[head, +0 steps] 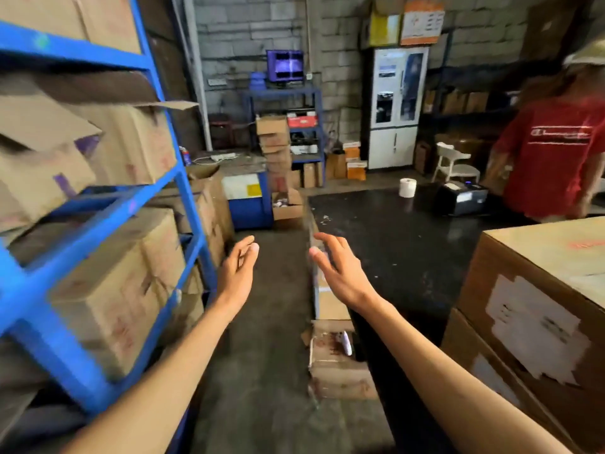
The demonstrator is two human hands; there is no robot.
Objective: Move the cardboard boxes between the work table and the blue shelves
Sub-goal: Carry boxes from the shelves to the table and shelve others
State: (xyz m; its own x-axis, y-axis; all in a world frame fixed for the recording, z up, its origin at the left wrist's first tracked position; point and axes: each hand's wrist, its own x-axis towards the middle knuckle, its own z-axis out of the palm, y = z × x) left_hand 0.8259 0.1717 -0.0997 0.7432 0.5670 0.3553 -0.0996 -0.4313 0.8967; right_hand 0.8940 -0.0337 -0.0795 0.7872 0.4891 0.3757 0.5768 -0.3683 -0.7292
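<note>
The blue shelves [183, 191] stand at my left, packed with cardboard boxes [108, 290] on several levels. A black work table [409, 244] is at my right. Two large cardboard boxes with torn white labels [537, 309] are stacked on its near right corner. My left hand [239, 267] and my right hand [337, 267] are both stretched out over the aisle, fingers apart, holding nothing. The left hand is near the shelf's front post. The right hand hovers by the table's left edge.
More cardboard boxes [337, 358] lie under the table's left edge. A person in a red shirt [556, 158] stands beyond the table. On the table are a paper roll [407, 187] and a black printer [461, 198]. A blue machine [248, 201] and a box stack [275, 149] close the aisle's far end.
</note>
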